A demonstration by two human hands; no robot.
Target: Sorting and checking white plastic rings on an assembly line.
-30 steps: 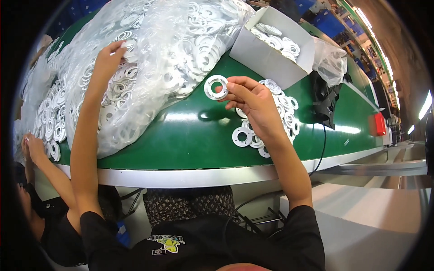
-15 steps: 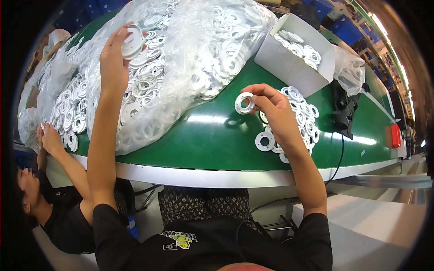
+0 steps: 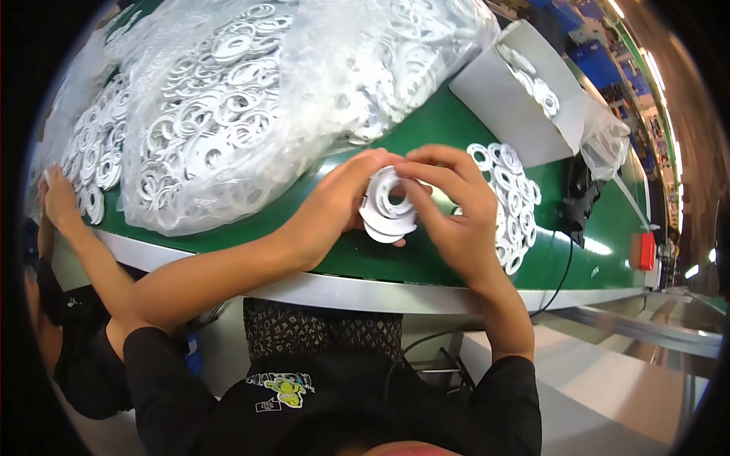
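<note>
Above the green table (image 3: 334,262), my two hands meet over a pair of white round parts. My left hand (image 3: 348,181) is closed around a white plastic disc (image 3: 389,230), whose lower edge shows below. A smaller white ring (image 3: 378,190) lies against the disc's upper face. The fingertips of my right hand (image 3: 465,199) pinch that ring's upper right edge. Whether the two parts are fitted together or only touching, I cannot tell. Right of my right hand lies a pile of white rings (image 3: 513,201).
A clear plastic bag (image 3: 304,114) full of white rings and discs spreads over the table's left and back. At back right stands a white box (image 3: 532,125) of parts. A black wrapped object (image 3: 582,199) and a red box (image 3: 642,251) lie right. A co-worker's hand (image 3: 61,199) works at left.
My left hand has brought the disc from over the bag to the middle. My right hand has moved the ring slightly left and down onto the disc.
</note>
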